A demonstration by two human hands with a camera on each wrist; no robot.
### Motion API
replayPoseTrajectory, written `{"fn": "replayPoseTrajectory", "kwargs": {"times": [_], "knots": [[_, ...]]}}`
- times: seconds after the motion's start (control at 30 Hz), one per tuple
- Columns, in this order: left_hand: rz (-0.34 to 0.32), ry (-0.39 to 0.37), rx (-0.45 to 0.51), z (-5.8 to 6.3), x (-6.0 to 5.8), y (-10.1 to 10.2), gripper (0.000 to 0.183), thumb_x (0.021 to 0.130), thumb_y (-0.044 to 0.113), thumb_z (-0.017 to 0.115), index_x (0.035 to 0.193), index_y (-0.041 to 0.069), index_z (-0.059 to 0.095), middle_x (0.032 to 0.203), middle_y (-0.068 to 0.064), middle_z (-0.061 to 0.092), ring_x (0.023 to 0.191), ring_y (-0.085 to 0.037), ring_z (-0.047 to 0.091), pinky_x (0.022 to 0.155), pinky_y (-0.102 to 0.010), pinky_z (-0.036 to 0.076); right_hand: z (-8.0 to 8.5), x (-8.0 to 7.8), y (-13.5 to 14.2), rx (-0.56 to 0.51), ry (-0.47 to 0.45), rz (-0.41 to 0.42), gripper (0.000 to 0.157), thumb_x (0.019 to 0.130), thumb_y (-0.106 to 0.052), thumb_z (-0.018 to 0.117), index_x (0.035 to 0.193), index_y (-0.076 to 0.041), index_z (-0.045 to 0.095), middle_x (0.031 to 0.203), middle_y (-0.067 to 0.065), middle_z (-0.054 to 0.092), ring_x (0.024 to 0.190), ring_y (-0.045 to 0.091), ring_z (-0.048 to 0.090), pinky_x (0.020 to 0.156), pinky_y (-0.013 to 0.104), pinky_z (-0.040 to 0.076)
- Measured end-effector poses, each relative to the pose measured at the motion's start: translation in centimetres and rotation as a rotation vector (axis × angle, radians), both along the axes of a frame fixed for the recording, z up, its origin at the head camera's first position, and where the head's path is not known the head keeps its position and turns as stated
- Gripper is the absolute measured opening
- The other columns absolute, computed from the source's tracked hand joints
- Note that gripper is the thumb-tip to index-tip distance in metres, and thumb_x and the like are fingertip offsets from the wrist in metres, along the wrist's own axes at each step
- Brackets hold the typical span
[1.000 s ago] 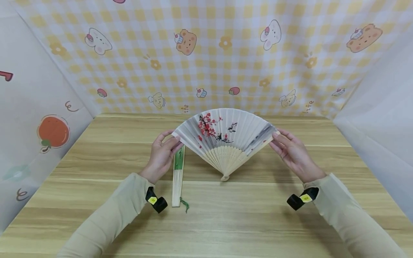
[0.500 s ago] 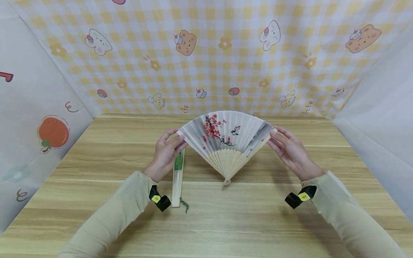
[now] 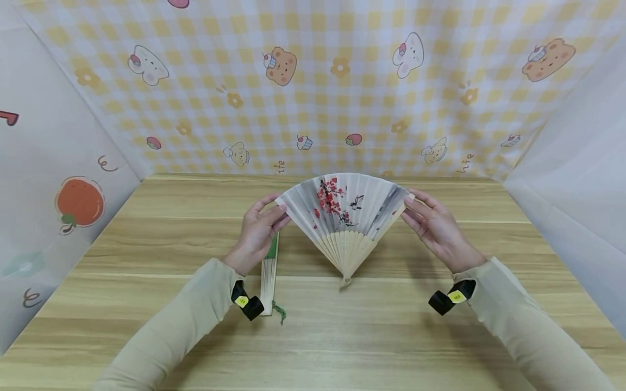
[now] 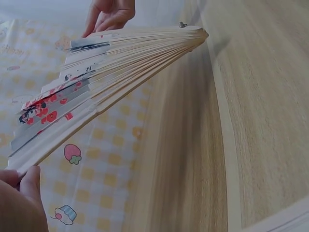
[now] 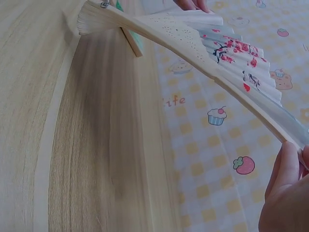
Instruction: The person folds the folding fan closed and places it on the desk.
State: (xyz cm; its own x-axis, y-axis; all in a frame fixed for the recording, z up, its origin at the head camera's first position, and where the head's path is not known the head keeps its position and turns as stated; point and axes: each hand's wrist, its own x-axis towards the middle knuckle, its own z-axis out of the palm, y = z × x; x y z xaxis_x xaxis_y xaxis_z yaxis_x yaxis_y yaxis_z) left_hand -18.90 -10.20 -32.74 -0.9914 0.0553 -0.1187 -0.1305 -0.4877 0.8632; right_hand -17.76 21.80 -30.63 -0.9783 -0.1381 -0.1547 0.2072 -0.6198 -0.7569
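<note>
A white folding fan [image 3: 349, 209], painted with red blossoms and dark birds, is spread between both hands, its pivot end toward me. My left hand [image 3: 256, 234] pinches the outer corner of its left guard stick, and my right hand [image 3: 437, 231] pinches the corner of the right one. In the left wrist view the fan's ribs [image 4: 145, 60] stand in loose pleats. From the right wrist, the pierced pale guard stick [image 5: 207, 70] runs down to thumb and fingers. A folded green fan [image 3: 268, 277] with a green tassel lies on the table, partly covered by my left hand.
The wood-grain table [image 3: 337, 342] reaches back to a yellow checked cloth [image 3: 318, 98] hanging behind it. White cloth walls [image 3: 44, 163] rise at both sides. A black wrist camera [image 3: 248, 301] on the left arm overlaps the green fan's lower end.
Both hands have drawn closer together, the left one moving right and the right one slightly left. The white fan's spread has narrowed a little, and it sits lower in the head view.
</note>
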Motion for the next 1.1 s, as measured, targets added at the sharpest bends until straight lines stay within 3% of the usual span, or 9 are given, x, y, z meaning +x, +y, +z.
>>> {"fn": "replayPoseTrajectory", "kwargs": {"times": [0.33, 0.63, 1.1], "knots": [[-0.022, 0.012, -0.013, 0.1, -0.1, 0.5, 0.028, 0.09, -0.005, 0.048, 0.115, 0.006, 0.047, 0.085, -0.001, 0.067, 0.077, -0.011, 0.064, 0.077, -0.021, 0.05, 0.1, -0.1, -0.3, 0.049, -0.008, 0.011, 0.024, 0.085, 0.0, 0.059, 0.107, -0.008, 0.056, 0.096, 0.006, 0.062, 0.083, 0.014, 0.063, 0.074, 0.02, 0.051], [-0.036, 0.021, -0.021, 0.2, -0.2, 1.4, 0.033, 0.089, -0.005, 0.048, 0.122, 0.002, 0.044, 0.085, -0.001, 0.066, 0.077, -0.012, 0.064, 0.077, -0.022, 0.05, 0.2, -0.3, -0.7, 0.069, 0.012, 0.03, 0.029, 0.086, -0.001, 0.057, 0.113, -0.007, 0.052, 0.096, 0.006, 0.062, 0.081, 0.014, 0.063, 0.074, 0.019, 0.051], [-0.046, 0.011, -0.048, 0.2, -0.4, 2.2, 0.039, 0.089, -0.002, 0.049, 0.127, 0.001, 0.042, 0.087, -0.001, 0.066, 0.077, -0.011, 0.064, 0.076, -0.02, 0.051, 0.2, -0.4, -1.1, 0.053, -0.004, 0.052, 0.02, 0.085, 0.001, 0.057, 0.103, -0.007, 0.06, 0.094, 0.006, 0.062, 0.081, 0.014, 0.063, 0.074, 0.02, 0.051]]}}
